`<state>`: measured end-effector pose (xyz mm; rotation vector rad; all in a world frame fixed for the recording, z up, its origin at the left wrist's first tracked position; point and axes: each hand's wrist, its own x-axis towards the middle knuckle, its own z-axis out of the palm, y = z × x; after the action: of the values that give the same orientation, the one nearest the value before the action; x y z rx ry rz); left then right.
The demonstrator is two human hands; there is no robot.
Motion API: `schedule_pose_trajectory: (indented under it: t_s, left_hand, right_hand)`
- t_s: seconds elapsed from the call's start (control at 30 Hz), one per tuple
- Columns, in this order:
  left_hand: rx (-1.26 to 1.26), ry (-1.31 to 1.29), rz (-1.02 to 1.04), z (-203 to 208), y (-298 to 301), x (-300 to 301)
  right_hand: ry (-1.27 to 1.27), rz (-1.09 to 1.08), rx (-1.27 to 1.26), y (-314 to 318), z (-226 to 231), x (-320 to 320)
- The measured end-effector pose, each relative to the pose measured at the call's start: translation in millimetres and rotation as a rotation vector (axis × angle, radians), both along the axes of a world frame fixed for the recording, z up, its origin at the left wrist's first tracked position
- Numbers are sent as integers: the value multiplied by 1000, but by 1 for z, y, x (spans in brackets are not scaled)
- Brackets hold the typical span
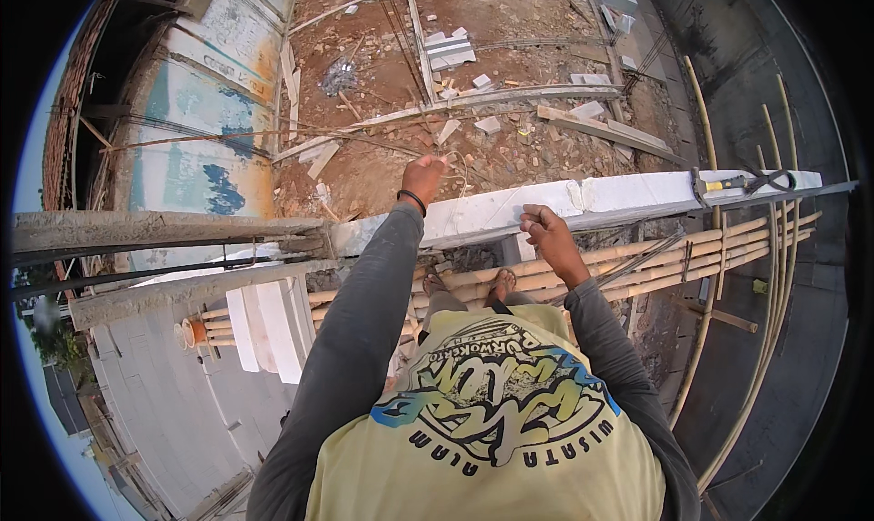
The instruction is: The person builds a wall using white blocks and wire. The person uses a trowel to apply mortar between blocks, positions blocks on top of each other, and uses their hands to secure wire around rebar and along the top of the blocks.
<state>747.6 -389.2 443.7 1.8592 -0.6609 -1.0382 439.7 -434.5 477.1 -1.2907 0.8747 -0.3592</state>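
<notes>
Painted wall (205, 134): far left, blue-white, patchy, rust-stained.
Concrete beam (173, 228): rough grey, its right end near the white block wall (510, 208).
Left hand (423, 177): arm stretched forward, wrist raised, dark band (412, 200) round it; fingers pressed together at the tips, over the wall's far edge.
String (466, 177): thin, pale, loosely curved, right beside those fingertips; whether pinched, too fine to tell.
Block wall: smooth, chalky, flat-topped, running crosswise under and between the hands.
Right hand (553, 241): elbow bent, fingers half curled and loosely spread, above the wall's near edge.
Bamboo poles (628, 264): round, tan, knotted, bundled lengthwise near the wall.
Tool (726, 184): yellow and dark, atop the wall, far right.
</notes>
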Motion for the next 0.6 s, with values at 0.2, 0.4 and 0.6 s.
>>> schedule_pose_trajectory:
  t_s: [0.2,0.4,0.6]
  left_hand:
    - [457,-767,-48,29,19,-31]
    - [132,-1011,17,13,68,-61]
    - [-27,-998,124,31,185,-97]
  right_hand:
    - [25,22,93,17,-12,-14]
    - [126,51,95,20,-26,-13]
    - [166,130,43,14,-8,-6]
